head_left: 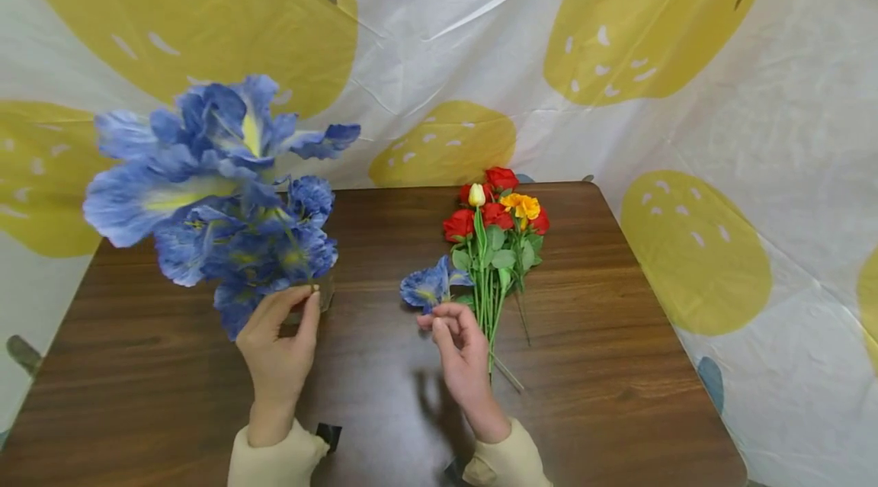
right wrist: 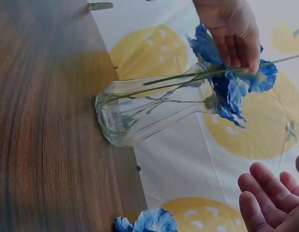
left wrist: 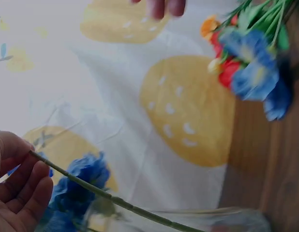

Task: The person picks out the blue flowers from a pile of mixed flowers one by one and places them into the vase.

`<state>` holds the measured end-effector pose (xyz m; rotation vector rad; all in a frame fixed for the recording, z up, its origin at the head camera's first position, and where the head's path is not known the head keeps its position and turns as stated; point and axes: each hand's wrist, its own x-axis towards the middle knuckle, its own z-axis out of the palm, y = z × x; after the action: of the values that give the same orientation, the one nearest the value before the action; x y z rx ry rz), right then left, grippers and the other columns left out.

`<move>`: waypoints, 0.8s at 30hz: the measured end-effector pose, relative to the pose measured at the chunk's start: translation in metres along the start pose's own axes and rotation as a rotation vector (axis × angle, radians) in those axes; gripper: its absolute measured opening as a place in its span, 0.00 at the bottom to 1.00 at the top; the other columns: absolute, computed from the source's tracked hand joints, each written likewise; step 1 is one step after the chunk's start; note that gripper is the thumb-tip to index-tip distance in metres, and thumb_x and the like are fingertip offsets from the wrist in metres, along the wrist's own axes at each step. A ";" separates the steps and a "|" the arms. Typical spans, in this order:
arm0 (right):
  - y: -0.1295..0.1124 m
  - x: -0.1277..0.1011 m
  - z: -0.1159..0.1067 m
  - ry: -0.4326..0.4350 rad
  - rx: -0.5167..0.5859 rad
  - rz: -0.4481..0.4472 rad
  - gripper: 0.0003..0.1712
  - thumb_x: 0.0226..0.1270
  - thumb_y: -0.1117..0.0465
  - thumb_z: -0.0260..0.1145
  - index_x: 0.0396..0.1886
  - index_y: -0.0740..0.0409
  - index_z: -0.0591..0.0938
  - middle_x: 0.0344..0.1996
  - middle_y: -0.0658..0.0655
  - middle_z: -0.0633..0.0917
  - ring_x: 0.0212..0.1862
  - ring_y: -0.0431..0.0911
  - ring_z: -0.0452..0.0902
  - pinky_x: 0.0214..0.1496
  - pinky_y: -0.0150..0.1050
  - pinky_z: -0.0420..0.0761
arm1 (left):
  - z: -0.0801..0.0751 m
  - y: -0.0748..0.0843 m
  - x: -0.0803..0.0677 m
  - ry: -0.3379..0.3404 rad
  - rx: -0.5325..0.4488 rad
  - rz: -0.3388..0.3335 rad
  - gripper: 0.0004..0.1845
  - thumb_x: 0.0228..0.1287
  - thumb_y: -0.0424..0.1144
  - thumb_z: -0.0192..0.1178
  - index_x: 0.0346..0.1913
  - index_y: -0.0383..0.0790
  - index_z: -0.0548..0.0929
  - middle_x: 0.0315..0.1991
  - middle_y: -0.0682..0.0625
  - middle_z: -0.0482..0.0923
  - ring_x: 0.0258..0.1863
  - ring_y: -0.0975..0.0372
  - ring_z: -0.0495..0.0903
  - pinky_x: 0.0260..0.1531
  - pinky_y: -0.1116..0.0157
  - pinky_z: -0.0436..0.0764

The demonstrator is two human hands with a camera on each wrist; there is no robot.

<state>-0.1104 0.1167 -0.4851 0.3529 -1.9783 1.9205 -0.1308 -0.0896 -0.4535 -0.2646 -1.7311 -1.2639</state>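
So the person's left hand (head_left: 277, 354) is up at the rim of a clear glass vase (right wrist: 154, 108) standing on the dark wooden table (head_left: 617, 365), with its fingers curled round one thin green stem (left wrist: 106, 194) of the big blue iris bunch (head_left: 219, 190) that's sitting in the vase. The left wrist view shows that stem running right across the fingertips, pinched against the thumb, and the right wrist view shows the same hand gripping the stem just above the vase mouth, with the stems going down inside the glass. The blue blooms spread out wide above and to the left of the hand, so from the head camera the vase is mostly hidden behind the petals and the hand. The right hand (head_left: 463, 350) is over near the middle of the table, fingers loosely bent and not really holding anything; its fingertips are just beside a loose blue flower head (head_left: 428, 285) lying on the wood, maybe touching it, hard to say. Right next to that is a bundle of red, orange and pale yellow flowers (head_left: 497, 216) lying flat, green stems pointing back toward the person. Behind the table hangs a crinkly white sheet with big yellow lemon shapes (head_left: 645, 22).
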 end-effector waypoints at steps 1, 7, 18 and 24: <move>0.000 0.000 0.000 0.001 0.001 0.004 0.05 0.67 0.73 0.54 0.39 0.74 0.72 0.31 0.70 0.83 0.36 0.45 0.81 0.35 0.29 0.76 | -0.001 0.000 0.004 0.026 0.006 0.004 0.06 0.44 0.16 0.64 0.28 0.24 0.83 0.27 0.35 0.81 0.30 0.71 0.76 0.34 0.79 0.74; -0.002 -0.001 -0.002 0.004 0.000 0.042 0.05 0.68 0.71 0.54 0.39 0.73 0.73 0.32 0.69 0.84 0.37 0.44 0.82 0.36 0.30 0.77 | -0.006 -0.003 0.030 0.136 0.046 0.011 0.07 0.44 0.14 0.63 0.27 0.24 0.83 0.26 0.33 0.80 0.31 0.73 0.75 0.34 0.78 0.73; -0.001 -0.003 0.000 0.001 -0.027 0.057 0.05 0.68 0.71 0.54 0.38 0.71 0.75 0.31 0.68 0.84 0.34 0.43 0.80 0.36 0.30 0.77 | -0.015 -0.001 0.069 0.235 0.068 -0.007 0.02 0.51 0.21 0.63 0.27 0.25 0.85 0.26 0.32 0.80 0.31 0.74 0.76 0.34 0.75 0.74; 0.001 -0.004 0.001 -0.003 -0.020 0.068 0.05 0.68 0.71 0.54 0.37 0.71 0.75 0.31 0.68 0.83 0.34 0.45 0.80 0.35 0.30 0.76 | -0.015 0.014 0.082 0.260 0.054 -0.019 0.03 0.52 0.23 0.64 0.27 0.23 0.84 0.26 0.33 0.81 0.31 0.74 0.77 0.35 0.76 0.75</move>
<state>-0.1076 0.1158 -0.4875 0.2870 -2.0351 1.9402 -0.1571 -0.1234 -0.3806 -0.0484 -1.5446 -1.2058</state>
